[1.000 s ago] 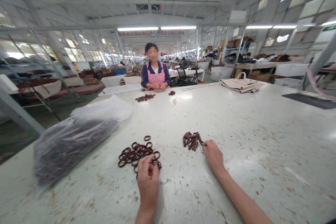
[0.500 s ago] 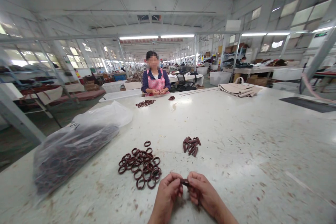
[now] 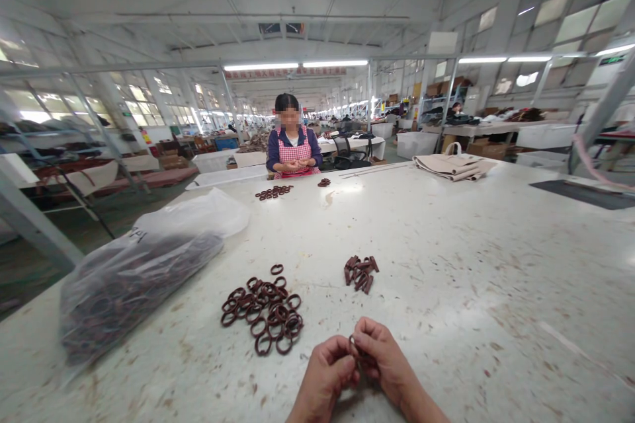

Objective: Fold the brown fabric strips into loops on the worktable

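Close together near the front edge of the view, my left hand (image 3: 327, 370) and my right hand (image 3: 381, 357) are both closed around one small dark brown loop (image 3: 352, 340). Its upper curve shows between the fingertips; the rest is hidden by my fingers. To the left of my hands lies a loose pile of round brown loops (image 3: 265, 307) on the table. Beyond my right hand is a smaller heap of flattened brown loops (image 3: 360, 273).
A clear plastic bag (image 3: 143, 277) full of brown loops lies on the left of the pale, stained table (image 3: 461, 264). Across the table sits a person in a checked apron (image 3: 295, 152), by small groups of brown loops (image 3: 274, 193). Folded beige fabric (image 3: 449, 167) rests at the far right.
Both hands have turned a little and the brown loop has gone from lying level to standing more on end between the fingers. The right hand is slightly higher.
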Action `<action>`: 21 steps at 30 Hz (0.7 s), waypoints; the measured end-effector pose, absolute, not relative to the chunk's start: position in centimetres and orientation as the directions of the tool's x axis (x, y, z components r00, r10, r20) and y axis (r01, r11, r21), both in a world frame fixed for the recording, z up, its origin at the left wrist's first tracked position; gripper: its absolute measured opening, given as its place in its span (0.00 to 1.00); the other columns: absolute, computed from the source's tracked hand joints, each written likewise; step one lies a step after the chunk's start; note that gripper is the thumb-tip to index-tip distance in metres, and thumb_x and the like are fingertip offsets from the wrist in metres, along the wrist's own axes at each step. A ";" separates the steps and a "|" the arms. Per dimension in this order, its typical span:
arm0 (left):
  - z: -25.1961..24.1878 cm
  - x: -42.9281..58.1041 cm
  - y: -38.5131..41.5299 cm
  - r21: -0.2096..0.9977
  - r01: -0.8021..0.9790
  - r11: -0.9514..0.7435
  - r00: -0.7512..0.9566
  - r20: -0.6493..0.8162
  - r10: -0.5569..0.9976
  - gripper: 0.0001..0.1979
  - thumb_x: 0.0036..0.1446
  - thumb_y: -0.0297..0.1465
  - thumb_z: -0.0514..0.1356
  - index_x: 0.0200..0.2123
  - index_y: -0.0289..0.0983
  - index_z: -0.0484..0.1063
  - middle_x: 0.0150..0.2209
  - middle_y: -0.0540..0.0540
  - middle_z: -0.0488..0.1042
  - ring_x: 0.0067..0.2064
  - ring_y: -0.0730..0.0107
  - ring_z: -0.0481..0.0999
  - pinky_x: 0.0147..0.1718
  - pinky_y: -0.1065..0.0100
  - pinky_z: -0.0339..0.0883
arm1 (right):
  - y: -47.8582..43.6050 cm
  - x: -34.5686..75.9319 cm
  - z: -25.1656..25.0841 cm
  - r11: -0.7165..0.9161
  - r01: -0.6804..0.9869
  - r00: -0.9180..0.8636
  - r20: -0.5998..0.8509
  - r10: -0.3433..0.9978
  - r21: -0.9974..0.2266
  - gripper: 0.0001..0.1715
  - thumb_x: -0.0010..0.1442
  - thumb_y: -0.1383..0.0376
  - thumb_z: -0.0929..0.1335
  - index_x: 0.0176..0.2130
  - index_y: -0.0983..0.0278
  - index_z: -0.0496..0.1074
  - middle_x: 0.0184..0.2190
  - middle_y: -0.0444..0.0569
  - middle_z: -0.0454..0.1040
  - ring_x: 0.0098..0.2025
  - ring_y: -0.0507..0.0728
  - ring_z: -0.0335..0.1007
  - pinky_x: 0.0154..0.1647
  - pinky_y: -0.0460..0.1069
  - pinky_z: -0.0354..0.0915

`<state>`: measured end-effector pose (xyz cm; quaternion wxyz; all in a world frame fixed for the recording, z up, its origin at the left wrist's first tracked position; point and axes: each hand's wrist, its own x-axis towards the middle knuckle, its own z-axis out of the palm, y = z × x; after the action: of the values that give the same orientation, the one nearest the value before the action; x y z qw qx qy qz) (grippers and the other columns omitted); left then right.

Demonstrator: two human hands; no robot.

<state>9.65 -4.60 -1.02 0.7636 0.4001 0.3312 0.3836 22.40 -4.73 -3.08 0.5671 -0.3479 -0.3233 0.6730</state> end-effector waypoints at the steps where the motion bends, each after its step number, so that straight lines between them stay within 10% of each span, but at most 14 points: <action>1: -1.2 9.8 -4.6 0.859 -0.332 0.391 0.477 -0.205 0.855 0.14 0.36 0.34 0.69 0.24 0.32 0.70 0.21 0.48 0.68 0.22 0.78 0.64 0.22 0.76 0.53 | -4.7 22.4 -3.0 -0.145 -0.539 -0.108 -0.103 0.989 -0.830 0.22 0.43 0.54 0.72 0.23 0.65 0.60 0.15 0.40 0.64 0.11 0.44 0.52 0.10 0.39 0.39; 13: -1.0 10.1 -4.0 0.854 -0.406 0.327 0.299 -0.214 0.930 0.15 0.35 0.35 0.68 0.24 0.34 0.67 0.18 0.53 0.65 0.17 0.82 0.58 0.17 0.77 0.49 | -4.7 22.2 -3.2 -0.146 -0.565 -0.154 -0.070 0.986 -0.812 0.20 0.44 0.55 0.72 0.23 0.65 0.61 0.13 0.37 0.60 0.11 0.43 0.47 0.10 0.39 0.42; 21: -1.4 9.6 -3.9 0.992 0.097 -0.076 0.074 0.069 0.995 0.05 0.44 0.28 0.58 0.21 0.35 0.64 0.17 0.54 0.60 0.22 0.77 0.58 0.22 0.75 0.51 | -5.1 21.8 -2.9 -0.148 -0.418 -0.174 -0.081 0.981 -0.896 0.13 0.42 0.63 0.71 0.26 0.66 0.64 0.14 0.37 0.58 0.12 0.44 0.47 0.12 0.41 0.46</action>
<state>9.58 -3.88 -1.43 0.4730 0.5595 0.4880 0.4745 21.84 -5.11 -2.93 0.5278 -0.3665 -0.3841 0.6630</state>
